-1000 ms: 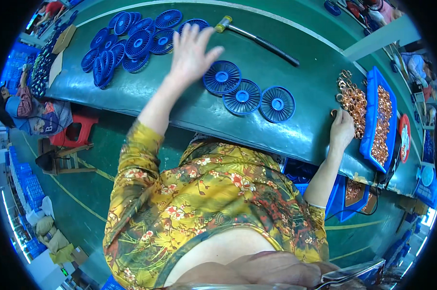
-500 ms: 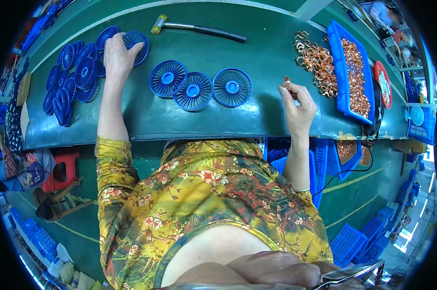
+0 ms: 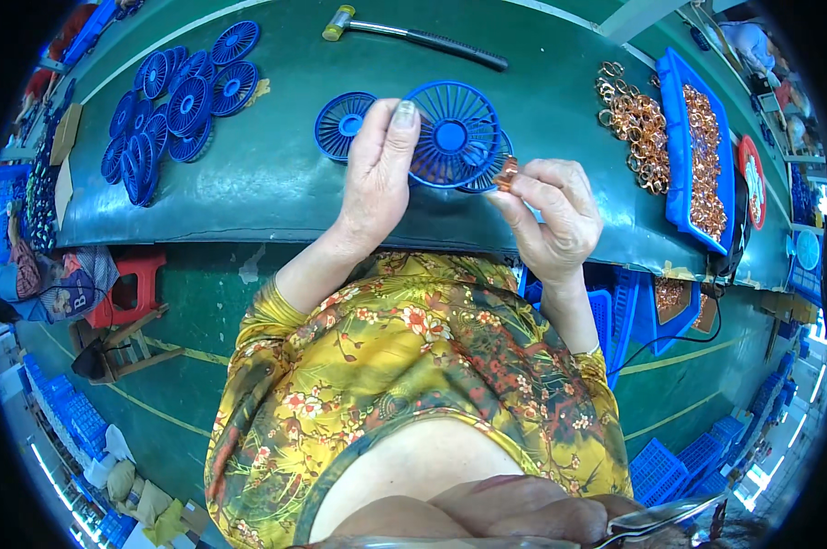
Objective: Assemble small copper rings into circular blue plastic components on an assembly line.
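Observation:
My left hand (image 3: 379, 174) pinches the left rim of a round blue plastic fan grille (image 3: 451, 135), raised above the table with its spokes and solid hub facing me. In my right hand (image 3: 560, 210), between thumb and fingertips, is a small copper-coloured clip (image 3: 506, 174), close against the grille's lower right edge; whether it touches cannot be made out. Beneath and beside the raised grille lie other blue grilles, one of them (image 3: 343, 125) left of it and partly behind my left hand. Another shows only at its right edge.
Blue grilles (image 3: 188, 106) lie piled at the left of the green table (image 3: 276, 174). A hammer (image 3: 413, 37) with a yellowish head lies at the far side. Loose copper rings (image 3: 640, 128) sit beside a blue tray (image 3: 677, 146) of similar pieces, with a red round item (image 3: 752, 183) beyond.
My left hand has come from the pile to the middle, now holding a grille. My right hand has brought the copper clip up to its edge. The view has shifted slightly.

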